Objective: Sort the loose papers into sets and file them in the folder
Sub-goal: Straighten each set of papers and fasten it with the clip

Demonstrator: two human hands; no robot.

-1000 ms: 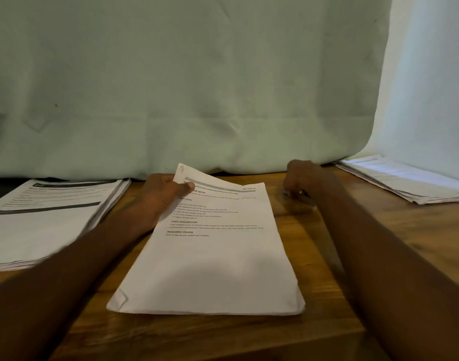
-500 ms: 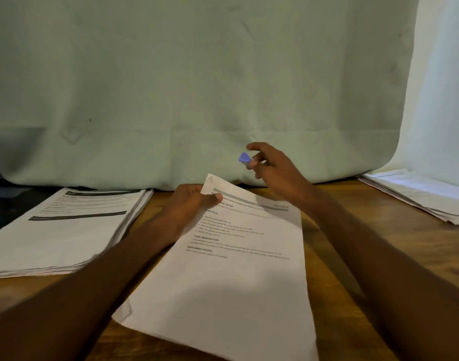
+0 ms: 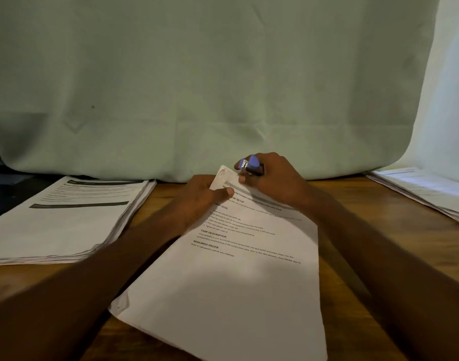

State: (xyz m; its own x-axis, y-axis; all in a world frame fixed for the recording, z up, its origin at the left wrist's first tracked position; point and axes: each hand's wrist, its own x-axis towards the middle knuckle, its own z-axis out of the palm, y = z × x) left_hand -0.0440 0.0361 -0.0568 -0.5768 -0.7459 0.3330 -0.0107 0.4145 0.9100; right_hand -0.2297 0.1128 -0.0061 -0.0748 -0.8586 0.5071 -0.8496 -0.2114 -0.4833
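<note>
Two hands meet at the far left corner of one set of papers [image 3: 239, 269] that lies slanted on the wooden table [image 3: 358, 259] between the forearms. The left hand [image 3: 199, 201] pinches that corner, thumb on top and fingers underneath, lifting it off the table; this probably keeps the sheets squared and gives the tool room to slide over the edge. The right hand [image 3: 272, 178] is curled around a small purple stapler [image 3: 250, 165], its mouth right at the raised corner, seemingly to bind the sheets into one set. Whether the stapler has bitten yet cannot be told.

A thick stack of printed sheets [image 3: 67, 217] sits just outside the left forearm, and a second stack [image 3: 421, 191] lies well beyond the right forearm, apparently kept apart so that different papers do not mix. No folder shows anywhere, so filing appears to be some way off. A pale green cloth [image 3: 210, 74] hangs behind the hands.
</note>
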